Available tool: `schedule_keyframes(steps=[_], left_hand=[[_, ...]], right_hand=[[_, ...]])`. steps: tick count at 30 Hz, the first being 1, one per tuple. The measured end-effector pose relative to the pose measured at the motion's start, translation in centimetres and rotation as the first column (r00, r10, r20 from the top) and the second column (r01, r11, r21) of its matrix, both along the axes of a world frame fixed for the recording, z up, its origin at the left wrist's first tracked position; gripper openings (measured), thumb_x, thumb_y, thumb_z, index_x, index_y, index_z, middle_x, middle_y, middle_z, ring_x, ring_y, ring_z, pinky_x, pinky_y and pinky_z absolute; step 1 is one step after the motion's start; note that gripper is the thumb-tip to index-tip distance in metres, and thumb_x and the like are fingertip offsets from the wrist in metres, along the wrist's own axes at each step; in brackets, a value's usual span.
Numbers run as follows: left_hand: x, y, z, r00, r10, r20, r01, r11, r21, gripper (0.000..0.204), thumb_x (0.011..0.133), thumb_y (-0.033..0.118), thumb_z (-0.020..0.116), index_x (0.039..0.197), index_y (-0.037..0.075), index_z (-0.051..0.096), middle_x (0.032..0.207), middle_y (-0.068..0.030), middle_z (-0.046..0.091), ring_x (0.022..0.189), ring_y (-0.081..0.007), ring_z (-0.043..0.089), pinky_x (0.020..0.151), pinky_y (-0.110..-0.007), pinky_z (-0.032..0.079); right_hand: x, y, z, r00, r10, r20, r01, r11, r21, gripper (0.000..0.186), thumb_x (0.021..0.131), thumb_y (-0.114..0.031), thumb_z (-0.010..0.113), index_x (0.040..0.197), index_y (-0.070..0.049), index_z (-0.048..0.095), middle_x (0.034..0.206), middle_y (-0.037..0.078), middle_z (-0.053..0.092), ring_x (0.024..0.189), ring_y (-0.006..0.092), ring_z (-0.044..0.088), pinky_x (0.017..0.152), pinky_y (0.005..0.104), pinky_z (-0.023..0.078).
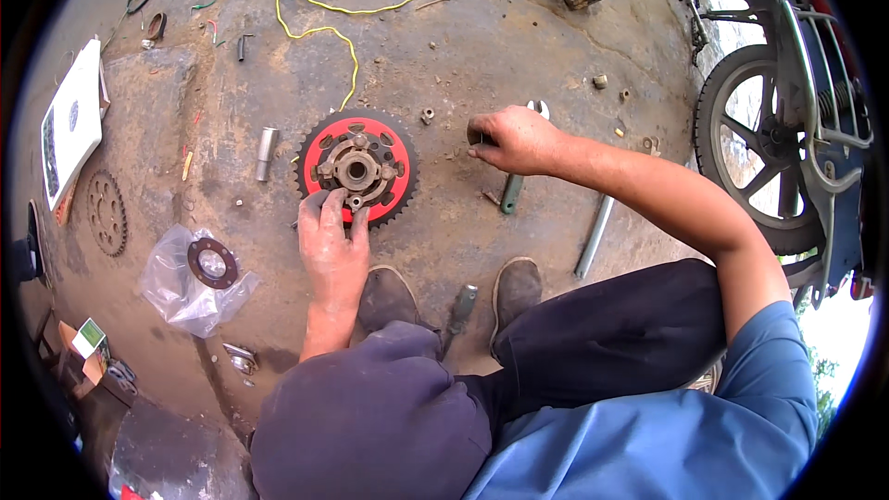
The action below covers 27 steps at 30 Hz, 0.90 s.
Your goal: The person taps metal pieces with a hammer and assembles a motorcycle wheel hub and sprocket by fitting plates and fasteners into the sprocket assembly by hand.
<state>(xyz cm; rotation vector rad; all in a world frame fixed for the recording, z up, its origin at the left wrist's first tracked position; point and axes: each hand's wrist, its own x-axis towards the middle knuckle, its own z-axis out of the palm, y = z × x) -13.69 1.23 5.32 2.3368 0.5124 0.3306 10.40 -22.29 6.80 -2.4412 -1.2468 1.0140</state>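
A red sprocket (pixel 402 187) with a black toothed rim lies on the ground, a metal hub carrier with a round centre hole on top of it. My left hand (pixel 331 245) reaches over its near side, fingers stretched and apart, the tips touching the carrier beside a small nut (pixel 356 203). To the right of the sprocket, my right hand (pixel 520 141) is raised with its fingers curled together; what they hold, if anything, is hidden. Below this hand lies a green-handled wrench (pixel 512 193), its metal jaw showing past the wrist.
A metal socket tube (pixel 267 154) lies left of the sprocket. Farther left are a plastic bag (pixel 185 301) with a dark ring (pixel 212 263) and a worn sprocket (pixel 107 213). A screwdriver (pixel 461 308) lies between my shoes, a long bar (pixel 594 237) to the right. A motorcycle (pixel 815 120) stands at right.
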Motion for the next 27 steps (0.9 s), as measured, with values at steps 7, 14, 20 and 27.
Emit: schedule_keyframes(steps=[7, 14, 20, 27], left_hand=[[-0.2, 0.4, -0.4, 1.0, -0.017, -0.013, 0.018, 0.998, 0.058, 0.041, 0.08, 0.005, 0.085, 0.118, 0.002, 0.068, 0.113, -0.0188, 0.064, 0.104, -0.0379, 0.063, 0.088, -0.046, 0.053], [-0.5, -0.2, -0.3, 0.999, 0.03, 0.016, -0.03, 0.999, 0.04, 0.041, 0.079, 0.004, 0.085, 0.115, 0.002, 0.067, 0.113, -0.0186, 0.062, 0.105, -0.0393, 0.062, 0.089, -0.048, 0.052], [-0.3, 0.1, -0.3, 0.998, 0.039, -0.048, -0.038, 0.999, 0.025, 0.035, 0.081, 0.006, 0.083, 0.112, 0.002, 0.068, 0.115, -0.0183, 0.063, 0.105, -0.0398, 0.062, 0.09, -0.049, 0.052], [-0.3, 0.5, -0.7, 1.0, 0.024, 0.0, -0.024, 1.0, 0.012, 0.036, 0.081, 0.005, 0.083, 0.114, 0.002, 0.067, 0.114, -0.0189, 0.063, 0.105, -0.0405, 0.063, 0.089, -0.049, 0.053]], right_hand=[[-5.7, -3.6, -2.9, 0.959, 0.282, 0.03, -0.278, 0.955, -0.108, 0.029, 0.085, -0.021, 0.07, 0.101, 0.001, 0.061, 0.079, 0.022, 0.069, 0.082, 0.0435, 0.071, 0.072, 0.0542, 0.057], [-4.3, 4.1, 4.0, 0.951, 0.111, -0.29, -0.01, 0.945, 0.327, 0.027, 0.087, -0.015, 0.072, 0.112, -0.005, 0.07, 0.099, 0.017, 0.073, 0.096, 0.0396, 0.071, 0.082, 0.0475, 0.058], [-7.2, 10.0, 2.1, 0.966, 0.058, -0.253, 0.049, 0.916, 0.399, 0.023, 0.088, -0.012, 0.072, 0.11, -0.006, 0.071, 0.102, 0.016, 0.073, 0.101, 0.038, 0.07, 0.086, 0.0472, 0.057], [-7.4, 10.5, 0.9, 0.962, 0.028, -0.271, 0.092, 0.904, 0.419, 0.024, 0.087, -0.013, 0.073, 0.111, -0.006, 0.072, 0.103, 0.016, 0.073, 0.101, 0.0379, 0.07, 0.085, 0.0471, 0.057]])
